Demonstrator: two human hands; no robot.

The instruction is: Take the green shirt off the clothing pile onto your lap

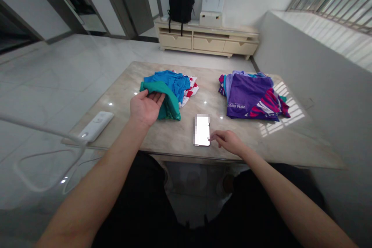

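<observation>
The green garment (170, 105) is held by its raised far edge in the left hand (147, 107), with its lower part resting on the desk (174, 139) beside the blue garment (171, 82). The right hand (229, 141) is loosely curled, well apart from the left, with nothing held; whether the phone (202, 131) is touched cannot be told. The cloth is judged light, limp and not fragile, best gripped at two corners so that sagging is limited.

A probable phone (202, 131) lies before the left garments (173, 84) and right garments (247, 95).
</observation>
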